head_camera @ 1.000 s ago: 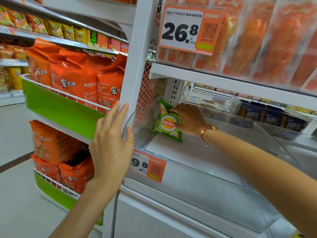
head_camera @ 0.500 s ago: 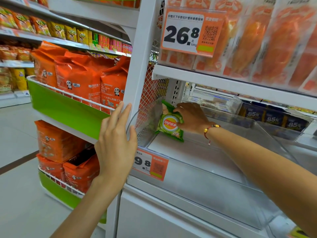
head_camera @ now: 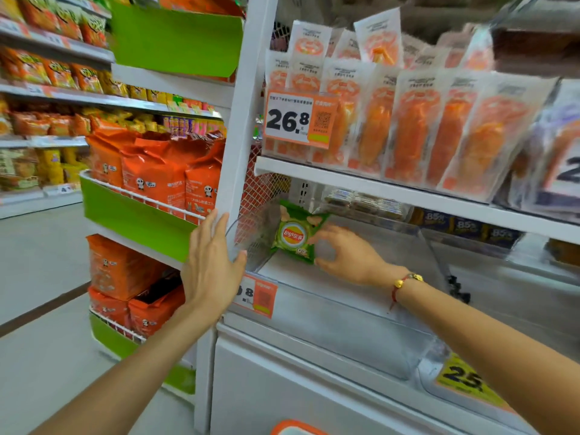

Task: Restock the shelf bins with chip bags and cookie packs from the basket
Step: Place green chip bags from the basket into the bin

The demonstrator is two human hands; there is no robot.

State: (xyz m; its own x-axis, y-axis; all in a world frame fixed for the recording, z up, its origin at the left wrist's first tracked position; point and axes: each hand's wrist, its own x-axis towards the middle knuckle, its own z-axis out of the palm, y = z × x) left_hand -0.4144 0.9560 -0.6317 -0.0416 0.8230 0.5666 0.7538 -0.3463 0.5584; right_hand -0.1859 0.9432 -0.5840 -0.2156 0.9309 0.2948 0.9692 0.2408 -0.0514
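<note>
Right hand (head_camera: 348,257) fingers (head_camera: 326,233) curled in a loose claw at the right edge of the green chip bag (head_camera: 295,235), fingertips at or just off the foil; actual contact not clear. Chip bag upright, leaning in the back left corner of the clear shelf bin (head_camera: 345,324), beside the red mesh wall. Left hand (head_camera: 210,262) flat, fingers straight and close together, pressed against the white upright post (head_camera: 241,136) and the bin's curved front corner. Orange price tag (head_camera: 257,295) just beside the thumb.

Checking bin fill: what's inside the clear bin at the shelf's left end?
One green chip bag stands at the clear bin's back left corner, right hand at its edge. Rest of the floor shows bare; nothing visible behind the bag.
</note>
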